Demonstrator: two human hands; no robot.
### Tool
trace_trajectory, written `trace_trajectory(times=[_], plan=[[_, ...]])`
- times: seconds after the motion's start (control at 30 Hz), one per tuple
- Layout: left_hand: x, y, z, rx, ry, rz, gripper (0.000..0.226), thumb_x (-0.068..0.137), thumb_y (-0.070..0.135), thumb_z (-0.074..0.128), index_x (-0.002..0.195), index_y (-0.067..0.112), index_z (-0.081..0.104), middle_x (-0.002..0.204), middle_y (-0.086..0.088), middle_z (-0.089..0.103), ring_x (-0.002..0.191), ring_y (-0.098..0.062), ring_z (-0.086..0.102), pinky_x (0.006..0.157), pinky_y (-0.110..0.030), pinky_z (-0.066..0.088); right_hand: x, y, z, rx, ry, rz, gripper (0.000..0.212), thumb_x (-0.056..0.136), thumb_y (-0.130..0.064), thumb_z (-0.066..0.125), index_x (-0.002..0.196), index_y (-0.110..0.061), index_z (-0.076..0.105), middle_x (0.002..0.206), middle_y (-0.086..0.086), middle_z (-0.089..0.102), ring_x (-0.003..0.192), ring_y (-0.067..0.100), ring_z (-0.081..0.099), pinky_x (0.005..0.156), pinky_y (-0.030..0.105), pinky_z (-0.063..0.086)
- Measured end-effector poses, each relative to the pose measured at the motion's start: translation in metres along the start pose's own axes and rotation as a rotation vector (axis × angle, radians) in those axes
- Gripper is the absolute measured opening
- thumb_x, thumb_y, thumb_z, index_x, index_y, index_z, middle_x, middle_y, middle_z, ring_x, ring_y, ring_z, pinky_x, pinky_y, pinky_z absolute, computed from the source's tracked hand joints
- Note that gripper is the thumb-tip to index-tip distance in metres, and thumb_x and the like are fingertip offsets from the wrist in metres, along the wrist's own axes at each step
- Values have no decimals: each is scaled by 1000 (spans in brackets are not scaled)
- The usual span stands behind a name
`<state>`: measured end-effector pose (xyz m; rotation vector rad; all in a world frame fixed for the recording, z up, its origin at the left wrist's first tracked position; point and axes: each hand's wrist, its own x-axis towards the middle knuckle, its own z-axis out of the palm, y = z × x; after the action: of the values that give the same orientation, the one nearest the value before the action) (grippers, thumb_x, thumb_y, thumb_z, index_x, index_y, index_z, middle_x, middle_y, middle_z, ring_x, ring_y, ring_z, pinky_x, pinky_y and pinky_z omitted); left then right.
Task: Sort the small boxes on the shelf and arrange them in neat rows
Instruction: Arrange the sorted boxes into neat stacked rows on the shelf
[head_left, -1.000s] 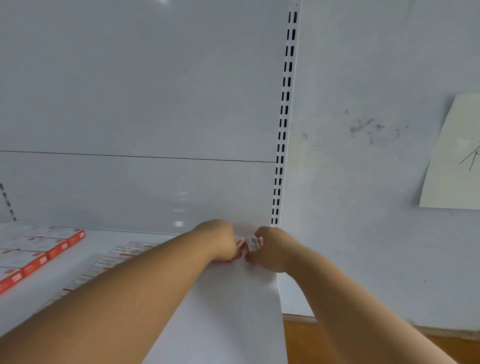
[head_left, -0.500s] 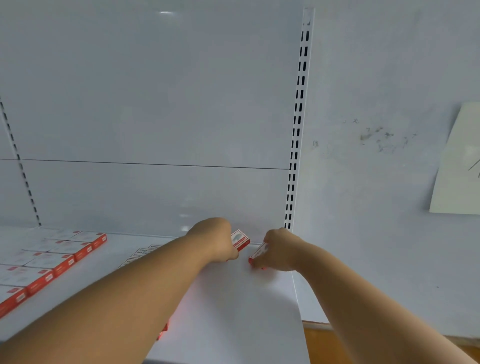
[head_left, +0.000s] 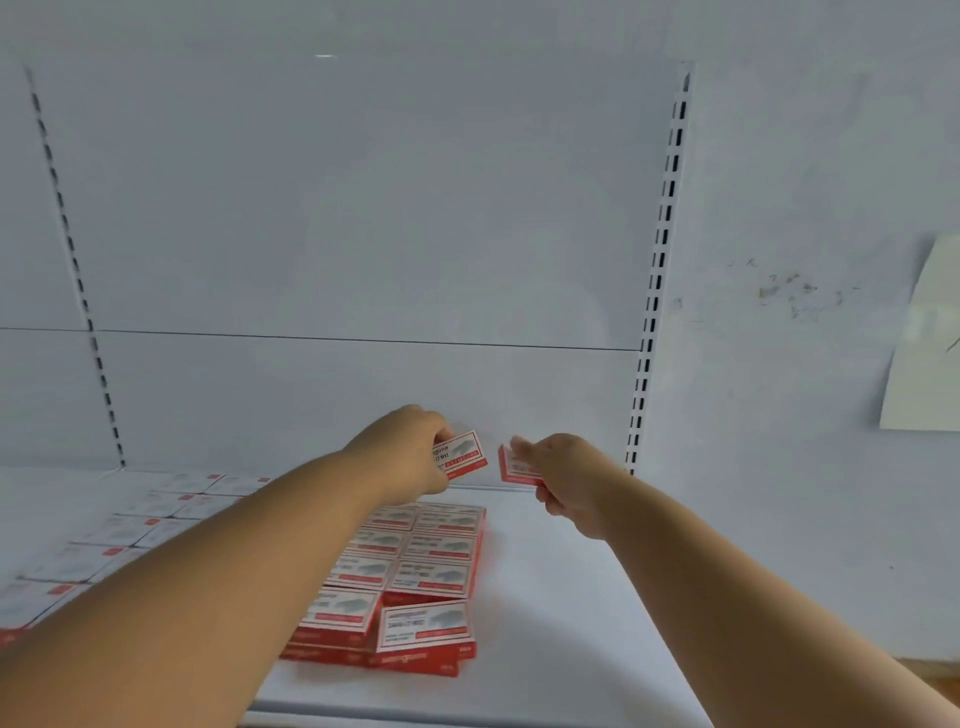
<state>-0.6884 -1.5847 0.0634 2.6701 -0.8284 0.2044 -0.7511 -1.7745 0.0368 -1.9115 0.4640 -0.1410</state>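
Observation:
My left hand (head_left: 410, 452) pinches a small red-and-white box (head_left: 461, 455) lifted above the white shelf (head_left: 550, 613), its label facing me. My right hand (head_left: 566, 475) grips a second small box (head_left: 511, 467) just to the right, also held off the shelf near the back panel. The two boxes are a short gap apart. Below my left forearm a stacked block of matching boxes (head_left: 415, 577) lies in two columns, stacked at the front. More boxes in flat rows (head_left: 156, 519) lie at the left, partly hidden by my arm.
A slotted upright (head_left: 657, 270) marks the shelf's right end, with a scuffed wall and a pale paper sheet (head_left: 930, 348) beyond. Another slotted upright (head_left: 72, 260) stands at the left. Bare shelf surface lies right of the stacked block.
Both hands have lifted their boxes off the back of the shelf and moved apart. The view tilted down, so the stacked block of boxes now shows.

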Motion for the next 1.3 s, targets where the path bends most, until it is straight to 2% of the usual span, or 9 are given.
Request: trace_trajectory(times=[0.1,0.17,0.3,0.47,0.67,0.77,0.9,1.17,1.3], plan=[[-4,-30,-9,-43,-38,-22,43,81,21,73,122,26,61,112,5,62,95,-14,62,79,-27,53,6,-12,31,-63,30,8,23,92,-7,43,93,-7,67,88,12,72,68,22,54,63,30,42],[-4,-48,-11,-81,-74,-55,42,82,19,72,123,25,60,115,4,64,96,-15,62,80,-28,53,7,-17,50,-118,98,4,30,91,-3,42,108,-11,64,90,11,74,68,22,61,60,29,49],[1,-74,-5,-173,-136,-130,36,84,15,69,118,23,62,113,4,65,98,-15,62,84,-31,53,10,-16,75,-74,193,5,28,87,-5,53,112,-7,64,96,11,68,67,19,57,55,26,48],[5,-88,22,-379,-161,-213,17,91,26,60,103,19,70,105,2,71,94,-16,66,88,-36,54,11,-6,96,-234,211,55,19,83,-18,50,81,-11,67,87,9,74,80,28,71,76,40,60],[5,-89,40,-585,-168,-242,29,96,24,46,104,15,71,95,-4,74,87,-21,69,80,-33,55,7,-2,98,-154,216,7,16,80,-20,47,64,-19,52,63,-4,60,63,21,62,59,32,49],[0,-88,41,-644,-193,-230,30,99,25,41,108,22,69,94,2,73,82,-16,70,66,-27,51,5,-3,96,81,198,17,12,80,-20,50,77,-12,58,73,6,62,66,26,65,60,40,54],[-4,-89,38,-782,-175,-237,29,98,30,44,108,25,71,103,3,72,90,-14,69,83,-33,53,3,-5,99,180,148,-4,19,89,-17,51,90,-12,69,89,11,73,80,34,73,71,47,60],[-9,-82,36,-846,-172,-266,33,102,44,35,116,29,61,107,6,68,90,-17,70,87,-38,56,7,-2,100,132,247,1,22,86,-22,53,77,-20,73,76,1,76,70,27,74,72,51,60],[-12,-80,37,-924,-173,-279,36,101,46,34,115,31,63,111,8,67,96,-17,69,94,-41,54,5,-1,100,196,186,0,24,92,-28,49,89,-19,72,91,1,75,82,26,73,79,51,59]])
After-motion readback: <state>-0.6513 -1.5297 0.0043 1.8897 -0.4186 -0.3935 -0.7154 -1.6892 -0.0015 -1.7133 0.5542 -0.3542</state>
